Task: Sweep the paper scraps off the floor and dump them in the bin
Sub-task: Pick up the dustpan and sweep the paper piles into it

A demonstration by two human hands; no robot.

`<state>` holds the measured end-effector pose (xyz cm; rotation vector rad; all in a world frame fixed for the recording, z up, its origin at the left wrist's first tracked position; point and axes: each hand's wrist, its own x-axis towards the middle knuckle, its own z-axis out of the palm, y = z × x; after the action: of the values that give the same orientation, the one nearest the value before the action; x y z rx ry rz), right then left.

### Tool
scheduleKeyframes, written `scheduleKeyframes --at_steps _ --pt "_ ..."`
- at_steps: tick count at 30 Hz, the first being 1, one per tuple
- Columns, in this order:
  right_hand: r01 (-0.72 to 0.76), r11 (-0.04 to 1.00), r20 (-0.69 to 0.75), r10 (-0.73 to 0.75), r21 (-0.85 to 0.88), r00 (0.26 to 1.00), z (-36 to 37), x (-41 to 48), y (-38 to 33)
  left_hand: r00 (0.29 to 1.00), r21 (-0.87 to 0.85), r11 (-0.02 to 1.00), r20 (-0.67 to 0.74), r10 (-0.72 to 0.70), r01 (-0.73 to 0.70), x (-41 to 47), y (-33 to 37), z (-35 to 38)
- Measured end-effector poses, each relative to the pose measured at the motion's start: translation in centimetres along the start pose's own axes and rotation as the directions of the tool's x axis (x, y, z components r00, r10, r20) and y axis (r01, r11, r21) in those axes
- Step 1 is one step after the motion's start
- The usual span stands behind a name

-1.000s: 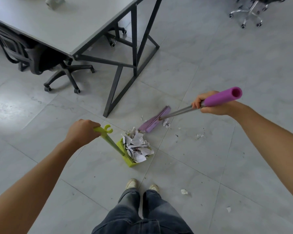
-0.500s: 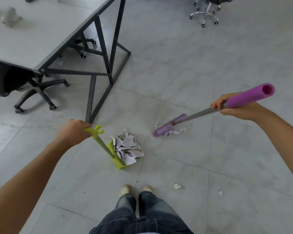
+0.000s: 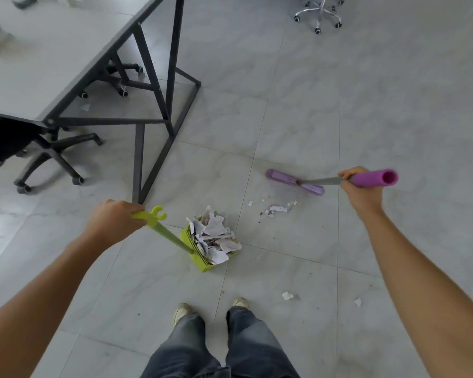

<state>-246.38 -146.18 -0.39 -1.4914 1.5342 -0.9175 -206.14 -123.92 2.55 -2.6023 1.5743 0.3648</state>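
I'm looking down at grey floor tiles (image 3: 298,126), with two shoes and jeans at the bottom edge. The left hand (image 3: 112,221) has its fingers wrapped round the top of the green dustpan handle (image 3: 164,231). The dustpan (image 3: 200,251) sits on the floor just ahead of the feet, piled high with crumpled paper scraps (image 3: 216,237). The right hand (image 3: 362,190) is clenched tight on the broom's purple grip (image 3: 374,178), its metal shaft running down to the purple broom head (image 3: 294,181), which sits out beyond the pan and well apart from it. I cannot tell whether the head is touching the tile. Between the broom head and the pan lies a loose scatter of torn bits (image 3: 277,208), flat on the floor. Two more scraps sit nearer my right foot, one white lump (image 3: 287,295) and a smaller piece (image 3: 357,302) further right. Upper left, the grey bench (image 3: 38,77) on black legs, with a black office chair (image 3: 38,148) tucked under it. Top right, a chrome chair base (image 3: 320,12).
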Motion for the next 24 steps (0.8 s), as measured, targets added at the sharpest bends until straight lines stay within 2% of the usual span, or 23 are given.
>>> scheduleKeyframes --at_steps 3,9,13,18,24 --pt "-0.084 0.996 -0.069 0.086 0.024 0.994 3.4 -3.3 2.0 1.0 -0.001 1.0 0.005 0.02 -0.02 0.4 -1.4 0.1" --pt "-0.084 0.996 -0.113 0.083 0.002 0.99 7.9 -10.2 0.5 0.99 -0.021 0.991 0.036 0.136 -0.135 2.5 -5.7 0.2" --pt "-0.044 0.989 0.002 0.045 -0.141 0.999 10.0 -17.2 -1.1 0.962 0.042 0.963 0.085 0.261 -0.265 3.2 -8.8 0.2" --pt "-0.068 0.984 0.111 0.087 -0.166 0.99 11.2 -25.6 -3.3 0.941 -0.025 0.947 0.107 0.32 -0.319 2.4 -12.2 -0.3" --pt "0.011 0.972 0.29 0.058 -0.233 0.955 8.6 -31.7 -6.8 0.905 0.046 0.909 0.118 0.408 -0.415 2.0 -13.8 -1.1"
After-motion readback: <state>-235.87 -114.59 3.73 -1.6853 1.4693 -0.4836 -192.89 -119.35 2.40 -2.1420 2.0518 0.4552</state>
